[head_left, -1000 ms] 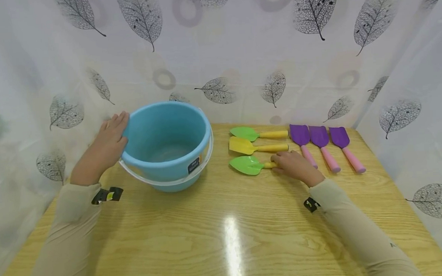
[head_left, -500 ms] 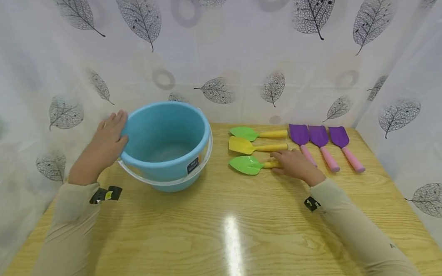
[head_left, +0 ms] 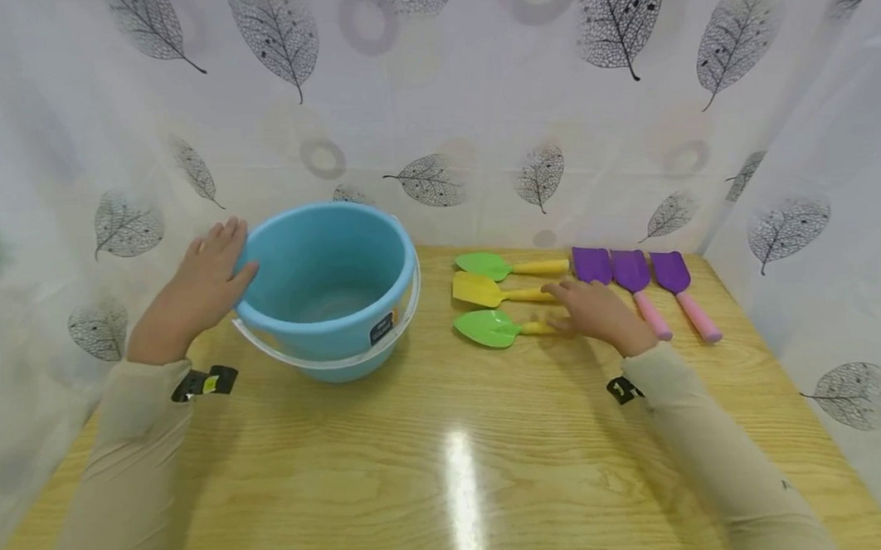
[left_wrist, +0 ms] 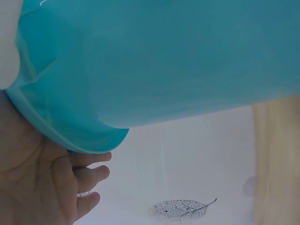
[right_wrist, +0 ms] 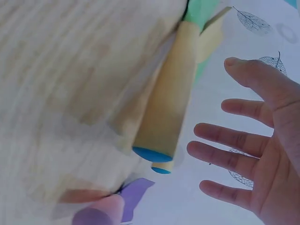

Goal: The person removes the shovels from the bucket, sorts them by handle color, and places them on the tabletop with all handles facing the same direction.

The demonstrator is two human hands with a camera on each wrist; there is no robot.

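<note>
A blue bucket stands on the wooden counter toward its far left corner, with its clear handle hanging down over the near side. The left hand lies flat against the bucket's left wall just below the rim, fingers straight and close together; the left wrist view shows the fingertips tucked under the rim.

To the right of the bucket, near the far edge, three small trowels lie side by side with yellow handles pointing right: a green trowel farthest back, a yellow trowel in the middle, and a second green trowel nearest. The right hand hovers over the handle ends of the nearer two, palm down, fingers spread and relaxed, gripping nothing; the right wrist view shows the open palm apart from a handle.

Just beyond the hand, toward the far right corner, three purple spades with pink handles lie in a row. A leaf-patterned curtain hangs behind the counter.
</note>
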